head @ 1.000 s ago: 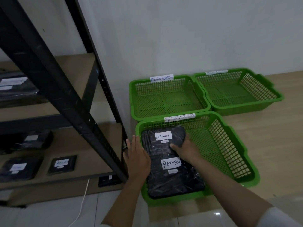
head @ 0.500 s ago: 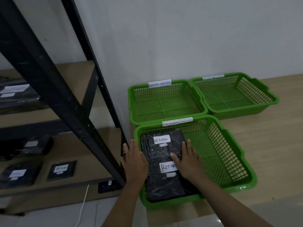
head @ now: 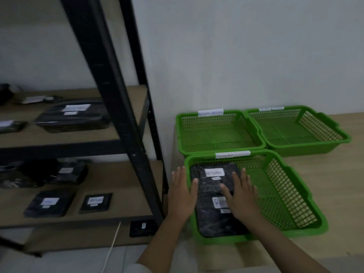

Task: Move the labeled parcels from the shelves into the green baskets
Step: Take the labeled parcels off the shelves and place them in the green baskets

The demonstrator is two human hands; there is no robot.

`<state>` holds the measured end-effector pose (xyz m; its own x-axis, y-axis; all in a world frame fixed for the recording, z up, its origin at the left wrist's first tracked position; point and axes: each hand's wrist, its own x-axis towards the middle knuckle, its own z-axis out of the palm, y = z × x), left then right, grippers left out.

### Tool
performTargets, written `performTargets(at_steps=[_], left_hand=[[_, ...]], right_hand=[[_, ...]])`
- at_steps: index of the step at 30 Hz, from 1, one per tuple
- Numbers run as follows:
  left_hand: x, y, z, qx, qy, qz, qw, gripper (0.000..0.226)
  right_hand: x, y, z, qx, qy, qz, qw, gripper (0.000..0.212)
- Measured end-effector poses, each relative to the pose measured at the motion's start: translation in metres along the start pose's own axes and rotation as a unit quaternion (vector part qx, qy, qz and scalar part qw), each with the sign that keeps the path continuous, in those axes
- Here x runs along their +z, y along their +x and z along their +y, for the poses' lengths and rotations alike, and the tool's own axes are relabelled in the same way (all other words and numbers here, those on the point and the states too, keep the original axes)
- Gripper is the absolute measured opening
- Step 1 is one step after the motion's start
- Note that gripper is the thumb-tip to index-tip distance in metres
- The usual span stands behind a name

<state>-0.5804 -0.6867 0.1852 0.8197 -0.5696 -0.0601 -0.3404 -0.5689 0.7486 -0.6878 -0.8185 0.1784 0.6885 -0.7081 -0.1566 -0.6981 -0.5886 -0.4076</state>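
Head view: the near green basket point(head: 295, 196) holds two black parcels point(head: 214, 194) labeled RETURN; the two far baskets point(head: 220, 133) hold nothing. Left hand point(head: 182, 196) and right hand point(head: 241, 196) hover flat, fingers straight, grasping nothing. More parcels point(head: 72, 117) lie on the shelves point(head: 122, 133) behind a black upright point(head: 110, 99).

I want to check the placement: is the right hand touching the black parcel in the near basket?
Touching. The head view shows the right hand flat on the black parcel, covering its lower label.
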Motion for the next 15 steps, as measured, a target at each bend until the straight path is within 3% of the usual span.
performTargets(at_steps=[8,15], left_hand=[[-0.085,-0.048,-0.066,0.045,-0.004,0.007,0.999,0.057],[-0.162,-0.082,-0.151,0.015,0.040,0.043,0.998,0.055]], right_hand=[[0.022,-0.042,-0.099,-0.079,0.074,0.088,0.990,0.063],[0.069,-0.082,-0.188,-0.157,0.082,0.065,0.982,0.064]])
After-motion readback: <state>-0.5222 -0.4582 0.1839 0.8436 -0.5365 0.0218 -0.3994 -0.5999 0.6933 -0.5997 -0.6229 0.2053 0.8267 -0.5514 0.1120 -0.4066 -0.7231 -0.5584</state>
